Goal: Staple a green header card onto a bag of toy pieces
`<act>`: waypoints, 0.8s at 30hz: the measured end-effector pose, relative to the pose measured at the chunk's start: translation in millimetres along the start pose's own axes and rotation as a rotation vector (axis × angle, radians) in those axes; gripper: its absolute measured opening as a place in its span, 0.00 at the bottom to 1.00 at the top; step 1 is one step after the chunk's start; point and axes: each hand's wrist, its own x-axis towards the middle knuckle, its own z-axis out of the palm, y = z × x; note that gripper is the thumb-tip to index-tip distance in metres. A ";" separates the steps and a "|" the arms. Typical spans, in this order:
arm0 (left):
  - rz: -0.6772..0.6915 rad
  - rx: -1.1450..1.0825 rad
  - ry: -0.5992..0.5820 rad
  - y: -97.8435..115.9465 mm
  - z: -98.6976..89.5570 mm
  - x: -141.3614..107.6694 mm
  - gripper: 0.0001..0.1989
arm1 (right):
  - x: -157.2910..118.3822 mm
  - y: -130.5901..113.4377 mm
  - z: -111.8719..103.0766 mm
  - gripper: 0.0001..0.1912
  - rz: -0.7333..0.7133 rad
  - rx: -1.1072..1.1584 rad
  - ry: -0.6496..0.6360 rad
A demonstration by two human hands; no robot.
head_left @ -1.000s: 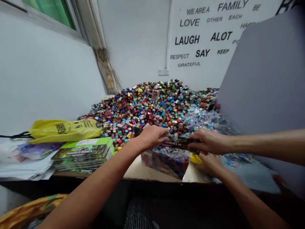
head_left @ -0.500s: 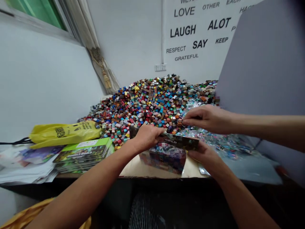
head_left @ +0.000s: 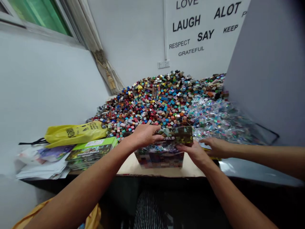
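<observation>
Toward the desk's [head_left: 157, 170] left end lie a yellow plastic bag [head_left: 75, 133] and a stack of green booklets [head_left: 89, 151]. At the front edge, the left hand [head_left: 145, 136], fingers pressed together, and the right hand [head_left: 194, 152], fingers curled, grip a printed cardboard box [head_left: 159, 160] between them. Behind it rises a heap of coloured blocks [head_left: 154, 101]; rightward, a co-worker's hand [head_left: 215, 148] lies beside glittery wrappers [head_left: 214, 119]

Three hands show: one left hand [head_left: 144, 136], one right hand [head_left: 192, 152] and one co-worker's hand [head_left: 215, 148]. Under the fingers sits one printed box [head_left: 159, 160]; left of them lie one stack of green boxes [head_left: 89, 154] and one yellow plastic bag [head_left: 75, 133]. Beyond the fingertips — toy bricks [head_left: 157, 101], too many to count.
</observation>
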 end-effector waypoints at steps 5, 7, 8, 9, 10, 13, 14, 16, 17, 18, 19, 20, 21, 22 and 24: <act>-0.026 0.091 0.011 7.4 3.0 -2.8 0.08 | -4.3 -1.2 -8.3 0.28 0.014 0.057 -0.010; -0.027 0.093 0.023 8.7 3.3 -2.9 0.08 | -6.3 -11.0 -14.3 0.33 -0.001 0.076 -0.041; -0.032 0.097 0.023 9.0 3.0 -2.6 0.09 | -5.7 -17.2 -17.2 0.36 -0.017 0.083 -0.046; -0.039 0.104 0.019 9.0 2.6 -2.3 0.09 | -3.8 -23.9 -19.8 0.37 -0.031 0.082 -0.048; -0.047 0.115 0.012 9.0 2.3 -1.9 0.09 | -1.0 -30.7 -22.2 0.37 -0.040 0.068 -0.054; -0.052 0.139 0.006 8.9 3.3 -1.4 0.10 | 10.9 -48.6 -26.0 0.29 -0.018 -0.030 -0.114; -0.050 0.144 0.010 8.8 4.4 -1.6 0.11 | 14.9 -52.6 -26.1 0.25 -0.009 -0.066 -0.135; -0.047 0.152 0.030 8.9 7.0 -2.3 0.11 | 21.5 -56.9 -24.9 0.19 -0.011 -0.120 -0.152; -0.045 0.158 0.039 9.0 8.0 -2.6 0.11 | 24.0 -57.4 -23.8 0.17 -0.020 -0.139 -0.151; -0.043 0.165 0.047 9.2 8.4 -2.7 0.11 | 25.8 -56.9 -22.5 0.16 -0.033 -0.154 -0.148; -0.044 0.171 0.049 9.5 8.2 -2.6 0.11 | 27.1 -55.9 -21.1 0.15 -0.047 -0.165 -0.142; -0.047 0.175 0.046 9.9 7.3 -2.2 0.11 | 28.0 -54.4 -19.8 0.15 -0.063 -0.172 -0.136; -0.052 0.175 0.037 10.5 5.9 -1.3 0.10 | 28.5 -52.7 -18.6 0.15 -0.079 -0.176 -0.129; -0.052 0.167 0.025 11.3 4.1 0.1 0.10 | 28.6 -50.9 -17.4 0.15 -0.094 -0.177 -0.121; -0.033 0.124 0.005 13.3 1.2 4.2 0.08 | 28.3 -47.3 -15.4 0.14 -0.119 -0.174 -0.099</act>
